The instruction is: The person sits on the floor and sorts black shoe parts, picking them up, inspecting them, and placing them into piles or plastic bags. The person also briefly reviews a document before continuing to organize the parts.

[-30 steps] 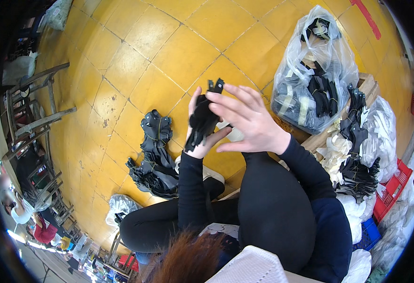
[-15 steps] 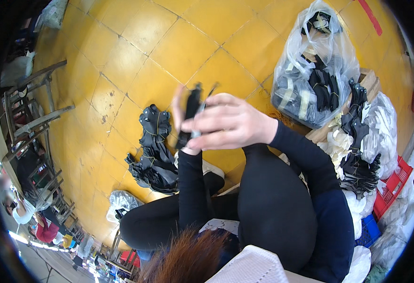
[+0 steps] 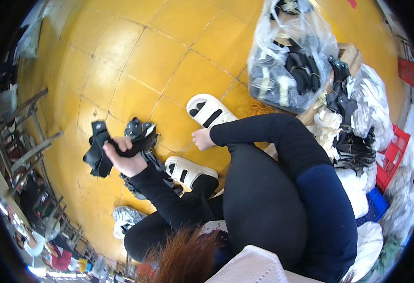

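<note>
My left hand (image 3: 127, 158), out to the left over the floor, is closed round a bundle of black fabric pieces (image 3: 98, 153); its thumb lies across them. Under and beside that hand lies a pile of similar black pieces (image 3: 143, 129), partly hidden by my hand and forearm. My right hand (image 3: 202, 138) is by my right knee, next to a cream sandal (image 3: 210, 109). Its fingers are curled in, and whether they hold anything is hidden.
To the right stand a clear plastic bag (image 3: 263, 70) of black pieces and a wooden crate (image 3: 350, 56). Thin orange bands (image 3: 256, 107) lie by the bag. More black pieces (image 3: 355, 148), a red crate (image 3: 395, 158) and a blue crate (image 3: 374, 210) are further right. Wooden stools (image 3: 30, 127) stand left.
My hands were together in front of me with the black pieces between them. They have parted: the left carried the pieces left toward the floor pile, and the right drew back toward my knee.
</note>
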Demonstrator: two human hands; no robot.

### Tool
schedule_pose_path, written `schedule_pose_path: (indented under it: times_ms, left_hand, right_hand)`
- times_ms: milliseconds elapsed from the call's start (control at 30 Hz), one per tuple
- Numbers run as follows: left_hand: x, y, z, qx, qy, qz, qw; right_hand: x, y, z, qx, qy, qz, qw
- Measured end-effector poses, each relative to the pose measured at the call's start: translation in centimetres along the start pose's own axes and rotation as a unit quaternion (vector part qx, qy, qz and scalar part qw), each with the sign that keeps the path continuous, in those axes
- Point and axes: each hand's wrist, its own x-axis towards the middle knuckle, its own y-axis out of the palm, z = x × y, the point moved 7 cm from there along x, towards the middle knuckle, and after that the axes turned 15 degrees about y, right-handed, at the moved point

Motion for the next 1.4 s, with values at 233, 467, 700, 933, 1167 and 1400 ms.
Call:
schedule_pose_path:
  times_ms: [233, 467, 700, 933, 1167, 1400]
  left_hand:
    - [-0.1, 0.8, 0.9, 0.102, -0.042, 0.102, 0.989]
    - [0.0, -0.1, 0.4, 0.117, -0.025, -0.005, 0.993]
    - [1.0, -0.6, 0.5, 0.08, -0.022, 0.029, 0.996]
    - [-0.9, 1.7, 1.7, -0.032, -0.115, 0.107, 0.987]
    - [-4.6, 4.5, 3.8, 0.158, -0.109, 0.169, 0.967]
    - [-7.2, 8.1, 5.4, 0.07, -0.187, 0.205, 0.958]
  right_hand:
    - [1.4, 0.5, -0.3, 0.042, 0.015, 0.065, 0.997]
    - [0.9, 0.4, -0.2, 0.025, -0.006, 0.091, 0.995]
    - [0.7, -2.3, -1.4, 0.133, 0.031, 0.116, 0.984]
    - [-4.2, -9.8, -11.1, 0.664, 0.291, -0.154, 0.672]
    - [-14.0, -15.5, -18.3, 0.766, 0.354, -0.36, 0.397]
    - [-14.7, -19.7, -18.2, 0.779, 0.301, -0.409, 0.369]
